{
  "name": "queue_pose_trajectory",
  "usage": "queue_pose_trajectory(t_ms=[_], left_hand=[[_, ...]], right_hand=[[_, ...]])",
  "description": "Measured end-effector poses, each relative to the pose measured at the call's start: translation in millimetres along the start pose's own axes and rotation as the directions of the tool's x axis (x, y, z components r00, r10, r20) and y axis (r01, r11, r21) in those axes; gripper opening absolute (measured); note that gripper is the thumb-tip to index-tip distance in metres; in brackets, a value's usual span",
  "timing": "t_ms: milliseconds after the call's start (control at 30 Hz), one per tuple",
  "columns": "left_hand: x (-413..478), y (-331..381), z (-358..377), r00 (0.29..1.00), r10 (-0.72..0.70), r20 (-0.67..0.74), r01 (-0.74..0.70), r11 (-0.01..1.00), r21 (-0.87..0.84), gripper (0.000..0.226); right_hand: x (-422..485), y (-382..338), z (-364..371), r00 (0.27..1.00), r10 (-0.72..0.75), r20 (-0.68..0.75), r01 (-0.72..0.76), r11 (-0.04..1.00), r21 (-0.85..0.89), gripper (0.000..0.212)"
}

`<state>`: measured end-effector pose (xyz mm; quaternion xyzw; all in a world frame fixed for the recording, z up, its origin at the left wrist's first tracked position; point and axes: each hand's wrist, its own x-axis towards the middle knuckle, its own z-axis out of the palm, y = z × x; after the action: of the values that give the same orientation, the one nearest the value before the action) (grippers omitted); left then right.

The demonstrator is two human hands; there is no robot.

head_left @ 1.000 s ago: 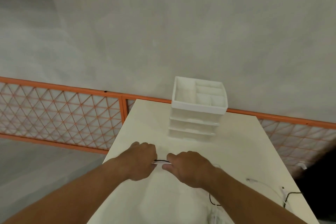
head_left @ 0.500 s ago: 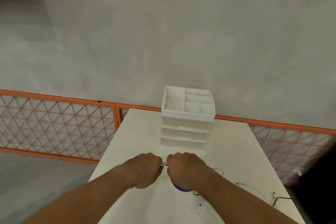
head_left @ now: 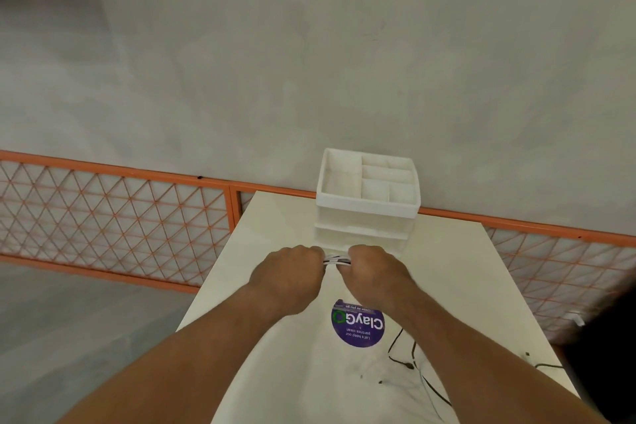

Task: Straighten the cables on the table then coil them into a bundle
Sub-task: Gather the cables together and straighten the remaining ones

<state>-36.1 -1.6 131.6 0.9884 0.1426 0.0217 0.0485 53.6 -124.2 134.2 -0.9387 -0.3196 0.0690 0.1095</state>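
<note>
Just in front of the white drawer organizer, the left hand and right hand pinch the short cable bundle taut between them. Black slack trails near right on the table; tugging could likely snag or kink it.

Both bare forearms reach up from the bottom edge and converge just below the centre of the frame. The left hand and right hand sit side by side, knuckles up, fingers curled under. Each grips one end of a short run of cables, and the fists are nearly touching.
</note>
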Motion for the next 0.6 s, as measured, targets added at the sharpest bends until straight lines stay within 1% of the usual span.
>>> queue_pose_trajectory(t_ms=[133, 200, 300, 500, 600], left_hand=[[4.2, -7.5, -1.2, 1.0, 0.02, 0.017, -0.02, 1.0, -0.019, 0.015], [3.6, -17.3, 0.2, 0.999, 0.021, 0.032, -0.021, 0.999, -0.025, 0.017], [1.5, -31.5, 7.2, 0.998, 0.015, 0.064, -0.014, 1.0, -0.023, 0.022], [-0.1, -50.4, -2.6, 0.995, 0.007, 0.104, -0.007, 1.0, -0.004, 0.024], [0.6, -60.7, -12.2, 0.994, -0.009, 0.108, 0.007, 1.0, 0.018, 0.027]], right_hand=[[0.3, 13.4, -6.0, 1.0, 0.026, 0.007, -0.026, 0.999, 0.02, 0.028], [-0.6, 23.1, -9.5, 0.998, 0.064, 0.017, -0.065, 0.997, 0.031, 0.024], [-3.0, 34.7, -9.0, 0.995, 0.1, 0.013, -0.1, 0.995, 0.001, 0.018], [-1.2, 49.8, -10.6, 0.994, 0.097, -0.044, -0.099, 0.993, -0.069, 0.021], [-2.5, 56.9, -14.2, 0.994, 0.049, -0.094, -0.059, 0.992, -0.109, 0.025]])
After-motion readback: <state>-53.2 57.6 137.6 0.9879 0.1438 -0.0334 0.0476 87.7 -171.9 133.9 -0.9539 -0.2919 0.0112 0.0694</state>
